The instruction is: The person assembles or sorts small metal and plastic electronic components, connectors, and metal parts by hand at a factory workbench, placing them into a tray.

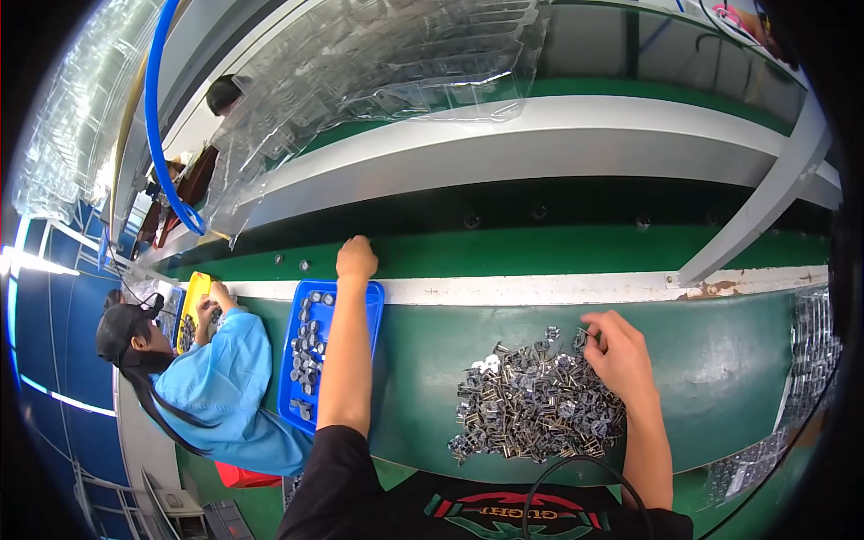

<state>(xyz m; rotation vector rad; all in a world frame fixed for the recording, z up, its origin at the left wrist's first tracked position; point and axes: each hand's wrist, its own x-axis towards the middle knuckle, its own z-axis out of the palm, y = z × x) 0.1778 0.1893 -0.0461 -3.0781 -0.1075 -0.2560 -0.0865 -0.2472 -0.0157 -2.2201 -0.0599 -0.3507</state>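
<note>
My left hand (pixel 357 258) reaches past a blue tray (pixel 379 310) to the green belt (pixel 432 255). Its fingers curl downward, and what they hold, if anything, is hidden. Several round, silver-grey parts (pixel 308 360) lie in the tray beneath my left forearm. At the upper right edge of a heap of small metal parts with shiny pins (pixel 535 405), my right hand (pixel 621 353) has thumb and forefinger closed on a small metal part (pixel 580 339).
Two small parts (pixel 304 265) sit on the belt left of my hand. A white rail (pixel 504 288) divides belt and bench. A grey post (pixel 765 211) slants up at right. Clear plastic trays (pixel 810 360) stand beyond. At left, a person in blue (pixel 216 387) works over a yellow tray (pixel 194 292).
</note>
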